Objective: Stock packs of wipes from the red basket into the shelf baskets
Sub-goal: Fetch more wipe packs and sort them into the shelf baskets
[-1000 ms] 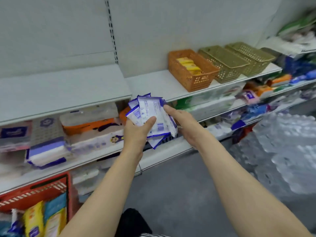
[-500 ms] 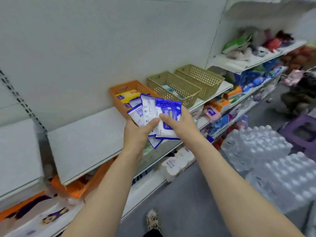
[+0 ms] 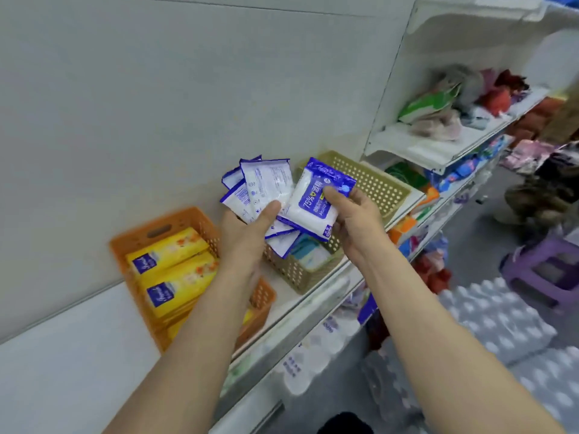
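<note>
- Item: alcohol wipes pack, blue-and-white soft foil pouch, pinched in the right hand, thumb on the printed face and fingers behind.
- Reserve stock: fan of similar wipes packs, clamped between thumb and palm of the left hand, just left of the single pack and overlapping its edge.
- Destination: tan shelf basket, directly below both grips; a second tan basket behind the right grip; orange basket with yellow tissue packs left of the left grip.
- Handling, judged: light, pliable, slick film; likely to slide out of a fan. Best taken flat across the middle, not by the crimped seam.
</note>
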A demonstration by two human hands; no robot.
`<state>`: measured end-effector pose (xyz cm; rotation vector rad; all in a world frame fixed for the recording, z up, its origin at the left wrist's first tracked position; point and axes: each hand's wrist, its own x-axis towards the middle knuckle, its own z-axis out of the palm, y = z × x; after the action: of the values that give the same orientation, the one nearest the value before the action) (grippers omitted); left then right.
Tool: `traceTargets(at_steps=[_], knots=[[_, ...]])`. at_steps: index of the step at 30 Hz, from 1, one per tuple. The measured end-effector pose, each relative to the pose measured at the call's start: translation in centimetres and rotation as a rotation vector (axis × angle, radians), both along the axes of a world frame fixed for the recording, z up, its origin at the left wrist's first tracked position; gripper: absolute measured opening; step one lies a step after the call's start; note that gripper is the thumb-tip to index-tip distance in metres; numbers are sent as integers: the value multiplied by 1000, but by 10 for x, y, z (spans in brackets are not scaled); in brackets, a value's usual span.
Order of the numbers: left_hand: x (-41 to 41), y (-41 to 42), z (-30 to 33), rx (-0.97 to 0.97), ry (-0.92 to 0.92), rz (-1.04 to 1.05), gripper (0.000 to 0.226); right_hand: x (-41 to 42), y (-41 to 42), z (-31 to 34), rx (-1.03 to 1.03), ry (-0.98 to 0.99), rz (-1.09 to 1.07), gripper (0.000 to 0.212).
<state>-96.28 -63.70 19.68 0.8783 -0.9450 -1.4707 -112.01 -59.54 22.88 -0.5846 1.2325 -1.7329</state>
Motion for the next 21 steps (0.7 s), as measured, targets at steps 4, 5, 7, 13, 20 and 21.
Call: traceTargets(at_steps=[4,5,7,13,20,21], knots=[[-22,-41,3,25,14,90,40,-28,-55,-2,-67,-24,129,18],[-29,-52,4,25,12,113,40,-34,-70,-4,-58,2,178,19],[-44,-75,3,33,4,167,42,-47,-102,-8,-27,38,275,25],[-95,-127,-5,90,-55,346,48,-120,-199,0,5,117,504,38],[-193,-154,-6,137,-81,488,44,-231,-272,2,92,516,794,21],[-203,-155,-9,142,-68,525,42,-244,-277,-2,113,528,797,23]])
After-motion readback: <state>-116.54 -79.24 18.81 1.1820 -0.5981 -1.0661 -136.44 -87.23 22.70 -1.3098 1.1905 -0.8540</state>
